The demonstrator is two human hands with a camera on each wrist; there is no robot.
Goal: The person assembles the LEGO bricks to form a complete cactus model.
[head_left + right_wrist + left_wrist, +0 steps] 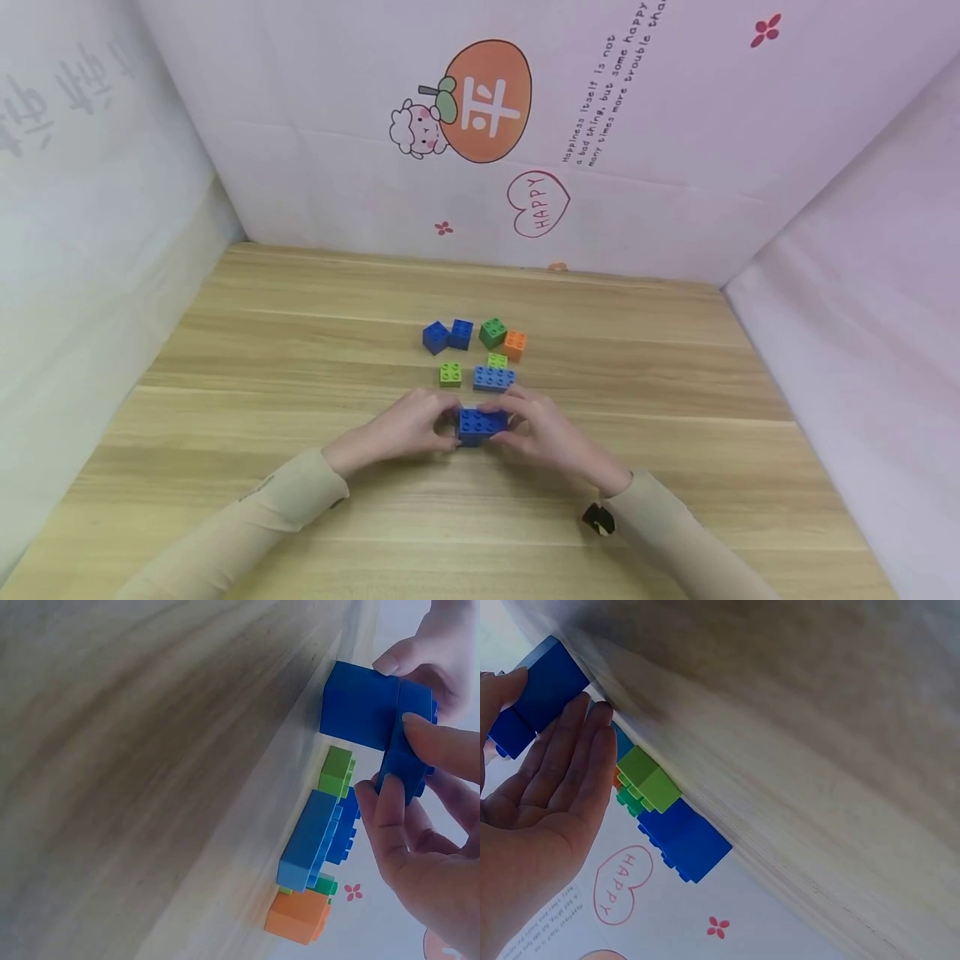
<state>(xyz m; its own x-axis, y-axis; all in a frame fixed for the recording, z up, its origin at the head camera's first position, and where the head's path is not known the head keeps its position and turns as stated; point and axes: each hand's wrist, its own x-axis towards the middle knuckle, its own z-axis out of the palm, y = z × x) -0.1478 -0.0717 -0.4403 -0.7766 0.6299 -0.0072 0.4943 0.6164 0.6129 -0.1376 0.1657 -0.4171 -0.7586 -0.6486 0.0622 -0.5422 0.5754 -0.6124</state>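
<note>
Close to the middle of the table, a long blue brick (480, 422) with studs sits on top of a taller blue block (360, 705). Its right end sticks out past the block beneath. My left hand (416, 423) holds the left side of the stack, thumb at the near side where the two pieces meet and fingers along the far side. From the right, my right hand (551, 437) pinches the overhanging end of the long brick between thumb and fingers.
Just beyond the hands lie a lighter blue long brick (494, 379), a lime brick (450, 375) and another lime brick (497, 361). Farther back are two blue blocks (461, 334), a green block (493, 332) and an orange block (515, 344). Printed white cloth (337, 167) walls the table (300, 317).
</note>
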